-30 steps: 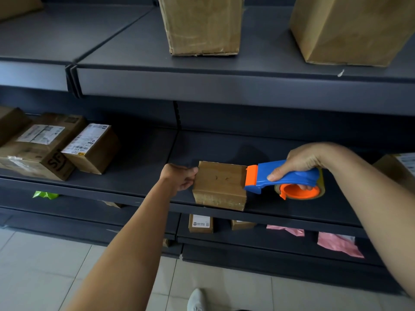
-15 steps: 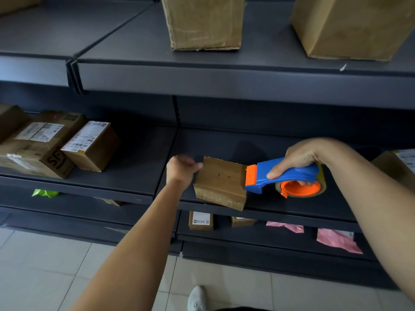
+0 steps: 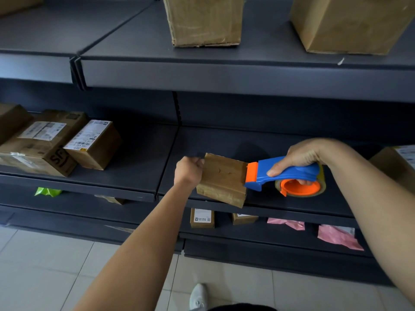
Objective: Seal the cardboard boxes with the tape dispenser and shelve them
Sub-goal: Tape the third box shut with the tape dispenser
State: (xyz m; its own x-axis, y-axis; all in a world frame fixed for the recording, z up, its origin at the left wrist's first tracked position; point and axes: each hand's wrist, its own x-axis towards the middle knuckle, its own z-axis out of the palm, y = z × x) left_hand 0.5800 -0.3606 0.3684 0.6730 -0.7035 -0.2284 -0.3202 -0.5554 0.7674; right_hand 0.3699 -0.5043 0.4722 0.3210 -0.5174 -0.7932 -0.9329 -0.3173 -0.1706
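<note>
where the small cardboard box (image 3: pixel 222 176) sits at the near edge of the middle shelf (image 3: pixel 280 204), it lies between the two hands, turned slightly so that its near right corner reaches the shelf's front lip. the left hand (image 3: pixel 188 170) grips the box's left side, with fingers curled over the far left corner. the right hand (image 3: pixel 301 156) is clenched around the blue handle of the tape dispenser (image 3: pixel 285 173), index finger laid along the handle's near side. the dispenser's orange blade end touches the right edge of the box's top face. its orange-cored tape roll (image 3: pixel 301 187) hangs just right of the box, low over the shelf; whether it touches the shelf cannot be told. labelled boxes (image 3: pixel 94 144) lie well apart to the left on the same shelf. a larger box (image 3: pixel 204 19) stands on the upper shelf (image 3: pixel 224 72), far from both hands. pink bags (image 3: pixel 336 236) lie on the lower shelf at right.
</note>
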